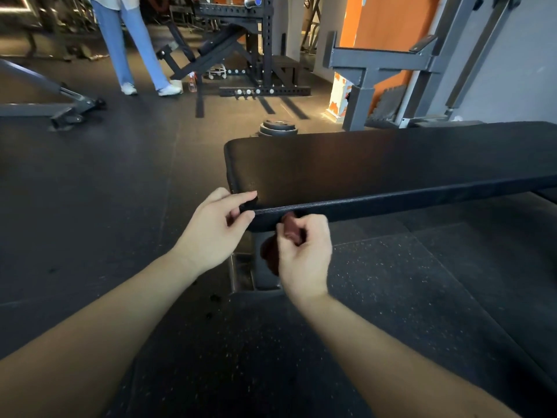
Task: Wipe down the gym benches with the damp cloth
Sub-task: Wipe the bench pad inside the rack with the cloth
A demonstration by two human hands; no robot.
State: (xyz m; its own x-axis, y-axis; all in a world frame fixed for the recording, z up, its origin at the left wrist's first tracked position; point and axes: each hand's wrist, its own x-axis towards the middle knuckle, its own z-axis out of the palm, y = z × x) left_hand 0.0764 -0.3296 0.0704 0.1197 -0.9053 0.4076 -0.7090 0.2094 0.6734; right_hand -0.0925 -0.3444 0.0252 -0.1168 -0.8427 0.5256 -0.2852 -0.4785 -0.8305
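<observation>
Cloth [291, 229], one dark red piece, is bunched in the right hand [304, 257] just under the near edge of one black padded bench [376, 164], close to its left end. The fingers are curled tight round it, and a fold hangs down below the palm. The left hand [215, 232] pinches the near-left corner of the pad, with the thumb on top and the forefinger curled against the edge below. Both hands, two bare forearms behind them, meet at that corner, just beside each other but apart. The bench runs from the middle of the scene off to the right, and its top bears nothing.

Black rubber floor [105, 176] lies all around. Beyond the far edge of the bench sits one low stack of weight plates [278, 128]; how many are in it cannot be told. Far left stands one other person [132, 46], seen as two legs in light blue trousers and two white shoes. One small spray bottle [192, 83] stands on the floor just right of the shoes. Behind it rises one black rack [259, 49], and at far right one grey steel frame [376, 64] stands before an orange wall. One grey bench base [45, 98] enters from the left.
</observation>
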